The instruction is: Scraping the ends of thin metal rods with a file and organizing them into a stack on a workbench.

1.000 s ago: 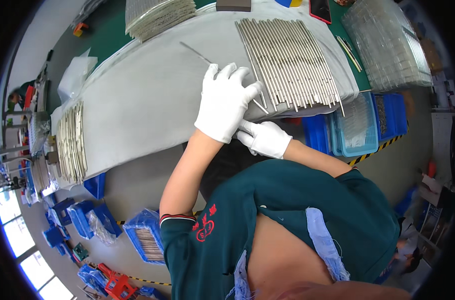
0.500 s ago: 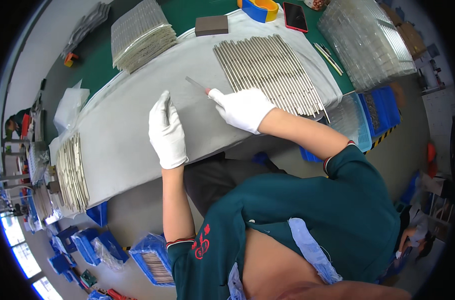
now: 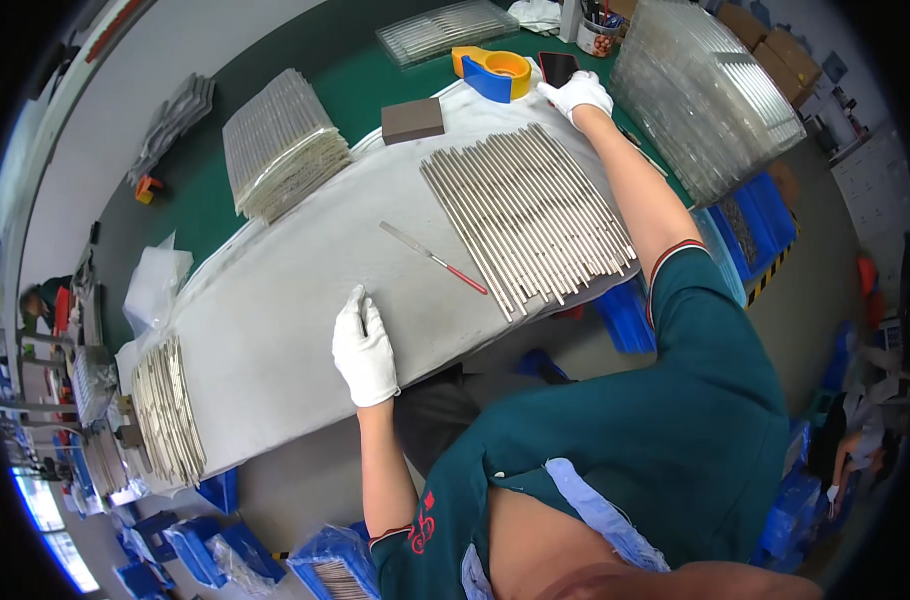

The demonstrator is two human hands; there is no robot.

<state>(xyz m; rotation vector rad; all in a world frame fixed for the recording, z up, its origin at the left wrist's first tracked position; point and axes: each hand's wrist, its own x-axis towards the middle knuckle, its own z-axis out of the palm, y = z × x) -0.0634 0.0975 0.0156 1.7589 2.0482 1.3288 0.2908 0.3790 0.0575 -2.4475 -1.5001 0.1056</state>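
My right hand [image 3: 581, 93], in a white glove, reaches to the far right of the table. It lies over the near part of a dark phone [image 3: 558, 66] with a red edge, its fingers looking slightly apart. On the grey cloth, fingers stretched forward and nothing held, rests my white-gloved left hand [image 3: 366, 352]. Between the hands lies a small flat file [image 3: 435, 259] with a red handle, close to the left side of a row of slim metal rods [image 3: 530, 215]. The fingertips at the phone are partly hidden.
Behind the rods stand a brown block [image 3: 412, 121] and a yellow-blue tape dispenser [image 3: 492, 73]. Stacks of clear plastic trays rise at left [image 3: 283, 145] and right [image 3: 700, 100]. More rods [image 3: 167, 415] lie at the left table end. Blue bins [image 3: 755, 225] stand beyond the right edge.
My right hand has let go of the file, which now lies on the cloth, and has moved far right to the phone. My left hand stays near the table front. The view has shifted.
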